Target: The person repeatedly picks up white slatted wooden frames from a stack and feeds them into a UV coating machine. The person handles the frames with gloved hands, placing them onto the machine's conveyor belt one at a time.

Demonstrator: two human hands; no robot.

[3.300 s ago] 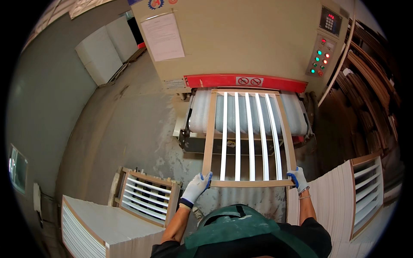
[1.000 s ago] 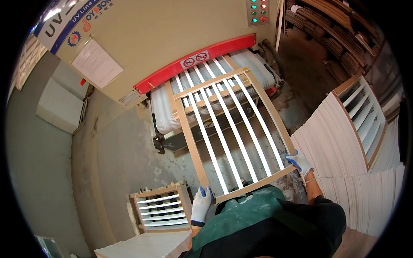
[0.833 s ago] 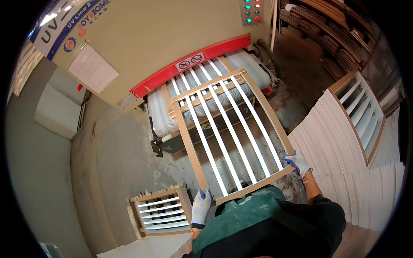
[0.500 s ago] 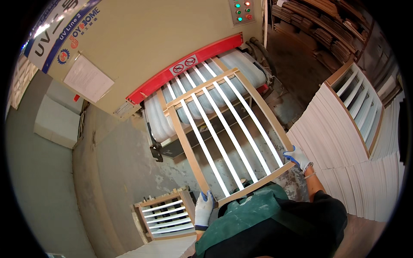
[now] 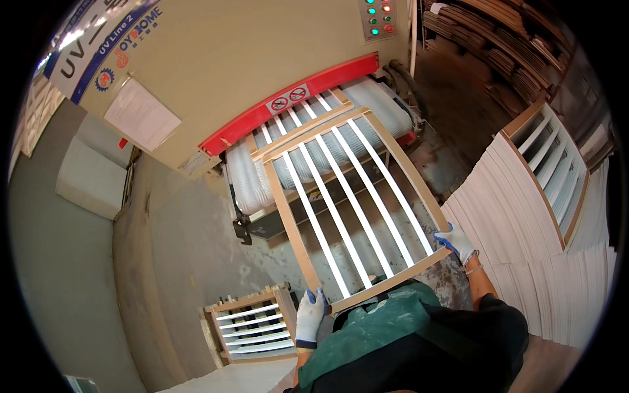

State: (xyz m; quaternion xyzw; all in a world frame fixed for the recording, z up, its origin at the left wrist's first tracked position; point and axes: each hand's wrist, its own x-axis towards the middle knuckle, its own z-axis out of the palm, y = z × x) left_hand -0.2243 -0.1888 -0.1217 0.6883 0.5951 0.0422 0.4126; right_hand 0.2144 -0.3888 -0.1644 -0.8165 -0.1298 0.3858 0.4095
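Both gloved hands hold a rectangular wooden frame [image 5: 407, 171] with brown rails and several white slats. Its near end is close to my body, and its far end rests over the mesh conveyor belt [image 5: 244, 187]. My left hand [image 5: 310, 318], in a white and blue glove, is closed on the near left corner. At the near right corner, my right hand [image 5: 458, 242] grips the frame with its fingers wrapped round the edge. Just beyond lies a second slatted frame [image 5: 304, 132] on the belt, partly hidden under the machine's red bar [image 5: 229, 131].
A beige machine [image 5: 262, 46] with a lit button panel [image 5: 379, 19] stands ahead. On the right, tall stacks of white sheets [image 5: 504, 226] rise beside another slatted frame [image 5: 553, 160]. More slatted frames [image 5: 254, 305] sit at lower left. Brown boards [image 5: 491, 42] are piled at far right.
The second frame has slid farther under the red bar, and a narrow gap now shows between it and the held frame. Both hands keep their grip. The view has shifted slightly.
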